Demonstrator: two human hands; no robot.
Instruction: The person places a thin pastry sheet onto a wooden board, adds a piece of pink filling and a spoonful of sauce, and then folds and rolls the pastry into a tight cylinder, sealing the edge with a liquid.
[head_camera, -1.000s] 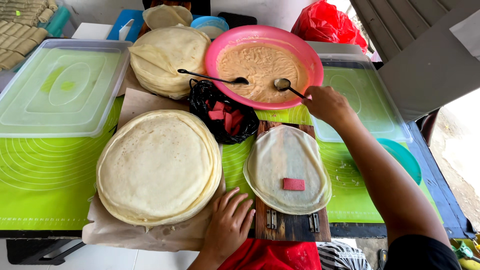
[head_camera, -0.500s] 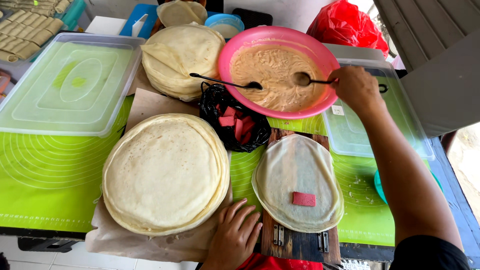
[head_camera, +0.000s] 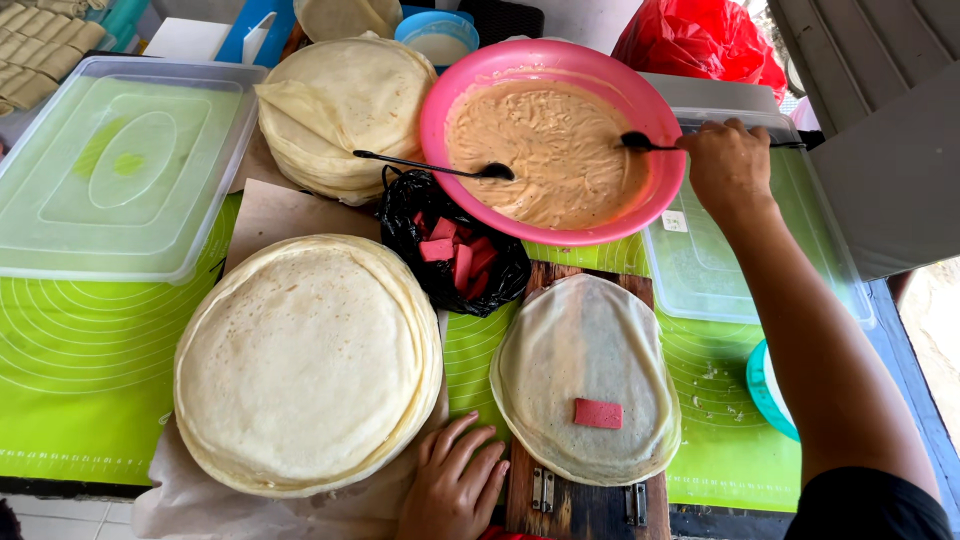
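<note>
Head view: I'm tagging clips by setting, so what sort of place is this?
Probably a street food prep stall: crepe stacks, a pink bowl of batter, and a green mat on the table, with ground beside it.

Clear lid (head_camera: 120, 165) far left on green mat (head_camera: 80, 370). Red bag (head_camera: 700, 40) at back. Blue bowl (head_camera: 436, 38) behind folded crepes (head_camera: 345, 100). Teal plate (head_camera: 770, 392) at right edge.

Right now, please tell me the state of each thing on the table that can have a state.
Right hand: shut on black spoon, bowl of it over the batter.
Left hand: open, flat at the table edge.
Pink bowl: filled with tan batter.
Second spoon: resting in the batter.
Black bag: open, red pieces inside.
Single crepe: unfolded on wooden board, one red piece on it.
Left plastic container: lidded.
</note>
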